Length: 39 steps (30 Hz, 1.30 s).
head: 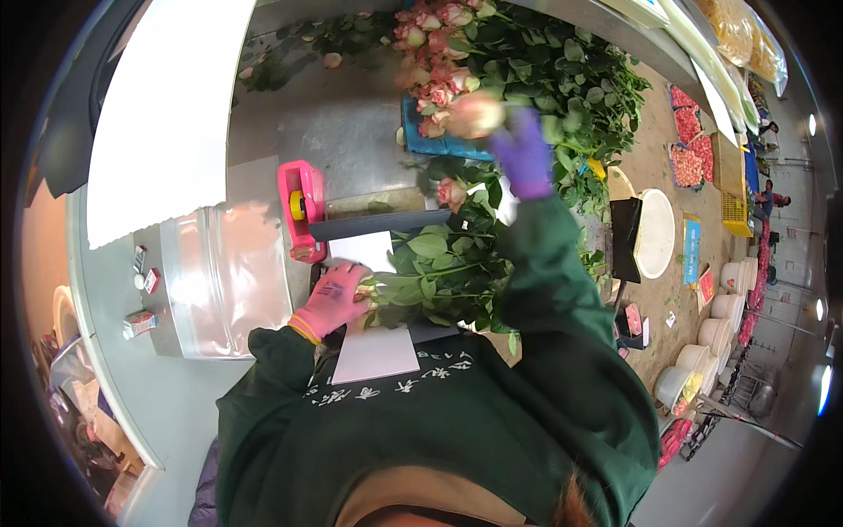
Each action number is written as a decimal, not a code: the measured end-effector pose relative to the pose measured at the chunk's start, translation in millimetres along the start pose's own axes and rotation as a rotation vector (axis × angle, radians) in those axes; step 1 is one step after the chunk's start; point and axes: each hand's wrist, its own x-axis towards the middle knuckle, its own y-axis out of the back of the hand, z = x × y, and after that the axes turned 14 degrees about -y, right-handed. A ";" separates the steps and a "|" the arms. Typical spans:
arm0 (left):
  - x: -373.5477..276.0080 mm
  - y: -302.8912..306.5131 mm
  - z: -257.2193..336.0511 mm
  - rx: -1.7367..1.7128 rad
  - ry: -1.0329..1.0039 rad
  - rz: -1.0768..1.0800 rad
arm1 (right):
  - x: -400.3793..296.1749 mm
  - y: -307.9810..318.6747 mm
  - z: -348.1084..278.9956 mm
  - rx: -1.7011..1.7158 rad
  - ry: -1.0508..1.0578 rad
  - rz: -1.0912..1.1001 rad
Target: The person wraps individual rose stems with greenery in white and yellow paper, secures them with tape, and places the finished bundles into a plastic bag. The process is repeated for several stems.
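Note:
My left hand (330,296), in a pink glove, rests at the heads of several leafy roses (388,293) lying over white paper (375,359); its fingers are partly hidden, so I cannot tell how firmly they close. My right hand (525,155), in a purple glove, is blurred beside a pale pink rose (475,114) and seems to hold it just under the bloom. Behind that hand a big pile of pink roses (442,39) lies partly on a blue pad (438,146). One more pink rose (451,192) lies between my hands.
A pink tape dispenser (303,211) stands by a dark bar (379,225) on the metal table (316,118). Clear plastic sleeves (227,283) and small boxes (139,324) lie on the left. Loose leaves lie at the back. White buckets (714,334) and crates (736,214) stand on the floor at right.

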 end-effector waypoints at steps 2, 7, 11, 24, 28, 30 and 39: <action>-3.3 -3.1 -6.4 0.032 -0.040 0.018 | -17.1 83.9 -28.2 0.105 -0.043 0.285; 3.3 4.0 -23.3 -0.046 -0.085 0.001 | -110.8 161.9 -105.1 0.302 0.166 0.202; -7.6 -19.7 -27.5 0.032 -0.070 0.191 | -138.8 54.2 -116.4 -0.491 0.557 -0.368; -12.0 -37.2 -3.1 0.094 0.129 0.652 | -172.3 -141.6 39.7 -0.456 0.444 -0.706; 22.0 10.7 4.2 0.350 0.061 -0.030 | -176.3 -136.7 0.5 -0.781 0.351 -0.770; 18.0 8.2 -15.0 0.236 0.028 0.040 | -166.6 -101.3 -19.9 -0.522 0.522 -0.613; 13.0 7.4 1.3 0.243 -0.060 0.111 | -44.1 -58.9 121.5 -0.973 0.012 -0.400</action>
